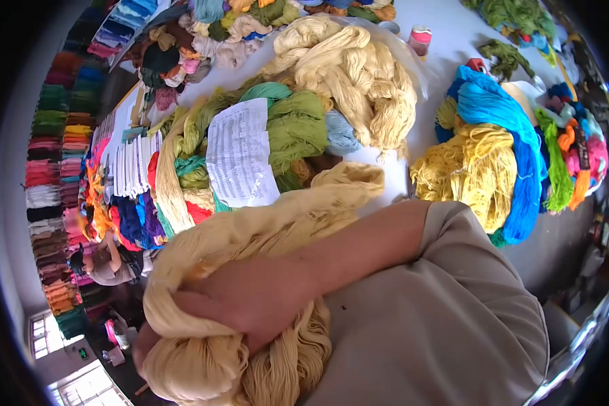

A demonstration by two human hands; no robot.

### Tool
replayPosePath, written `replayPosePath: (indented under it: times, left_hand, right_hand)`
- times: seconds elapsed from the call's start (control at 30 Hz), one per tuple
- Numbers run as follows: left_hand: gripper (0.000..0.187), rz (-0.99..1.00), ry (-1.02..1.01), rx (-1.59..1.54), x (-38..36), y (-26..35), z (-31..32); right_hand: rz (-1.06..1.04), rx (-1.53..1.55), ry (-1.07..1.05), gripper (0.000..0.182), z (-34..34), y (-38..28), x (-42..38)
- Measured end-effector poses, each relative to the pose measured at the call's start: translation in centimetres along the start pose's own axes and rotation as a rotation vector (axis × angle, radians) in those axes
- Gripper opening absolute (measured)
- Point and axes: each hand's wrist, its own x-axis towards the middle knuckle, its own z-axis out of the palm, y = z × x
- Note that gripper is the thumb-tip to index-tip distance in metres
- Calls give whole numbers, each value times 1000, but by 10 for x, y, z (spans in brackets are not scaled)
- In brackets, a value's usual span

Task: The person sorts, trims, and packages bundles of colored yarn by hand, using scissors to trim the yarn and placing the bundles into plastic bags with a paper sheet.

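My right hand [243, 298] is closed around a thick cream skein of yarn [250, 233], with the forearm crossing my front from the right. One looped end of the skein points up and to the right, towards the table. Below the hand the yarn is bunched into a rounded fold, and loose strands hang beside it. At the fold's left edge a strip of skin curves against the yarn, seemingly my left hand [141, 348]; most of it is hidden. Just beyond the skein, a printed paper sheet [240, 152] lies on olive green yarn [296, 125].
A large cream yarn pile [352, 74] lies on the white table [446, 61]. Yellow yarn [470, 169] and blue yarn [528, 155] hang at its right edge. A red-and-white container [419, 40] stands behind. Yarn-filled shelves [51, 183] and another person [108, 267] are at left.
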Motion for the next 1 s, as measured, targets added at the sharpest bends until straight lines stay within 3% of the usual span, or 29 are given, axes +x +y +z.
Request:
replayPosePath:
  times: [0.1, 0.17, 0.2, 0.27, 0.3, 0.37, 0.4, 0.43, 0.5, 0.53, 0.57, 0.6, 0.63, 0.7, 0.73, 0.77, 0.83, 0.87, 0.93, 1.0]
  left_hand:
    - [54, 46, -139, -69, 2, 17, -9]
    - [54, 28, -298, -134, 5, 16, -20]
    - [53, 10, -395, -171, 10, 15, -21]
    - [53, -84, -644, -231, 26, -1, -17]
    - [53, -152, -776, -231, 33, -13, -13]
    - [53, -301, -1047, -169, 48, -47, 3]
    - [53, -377, -1196, -89, 55, -65, 18]
    - [53, -437, -1303, -21, 59, -83, 27]
    - [53, -545, -1478, 78, 66, -117, 39]
    - [53, -607, -1532, 96, 68, -132, 41]
    - [54, -415, -1541, -6, 65, -134, 27]
    - [56, -251, -1561, -238, 71, -144, 18]
    - [58, -81, -1562, -463, 74, -159, 12]
    - [65, -204, -1639, -814, 66, -176, 7]
    - [68, -50, -1456, -749, 67, -156, 14]
    - [68, 28, -1404, -713, 74, -141, 21]
    - [64, -65, -1201, -872, 65, -113, 27]
    - [64, -52, -1189, -865, 69, -111, 31]
    - [61, -54, -1134, -880, 76, -109, 38]
    - [58, -63, -1067, -905, 72, -107, 42]
  right_hand:
    - [115, 137, 17, 80, 26, -20, 12]
    - [11, 80, -16, 76, 64, -10, 23]
    - [-72, 96, 76, 70, 90, 3, 33]
    - [144, -80, -72, 70, 106, 15, 54]
    - [259, 52, -91, 72, 105, 24, 66]
    - [593, 9, -221, 69, 90, 54, 73]
    - [614, -160, -42, 58, 96, 73, 55]
    - [644, -408, -181, 49, 90, 98, 41]
    - [612, -353, -281, 41, 43, 99, 9]
    - [698, -104, -77, 31, 15, 97, -23]
    - [912, 103, 203, 27, -9, 112, -60]
    - [997, 132, 467, 27, -41, 124, -95]
    - [1171, -140, 599, 31, -83, 142, -127]
    - [1531, -625, 712, 53, -156, 183, -184]
    - [1570, -752, 734, 64, -177, 209, -212]
    - [1604, -880, 753, 74, -194, 237, -237]
    - [1657, -1073, 608, 87, -194, 249, -245]
    - [1680, -1170, 555, 85, -192, 255, -245]
    - [1687, -1077, 503, 85, -212, 273, -264]
    - [1634, -941, 518, 66, -226, 250, -266]
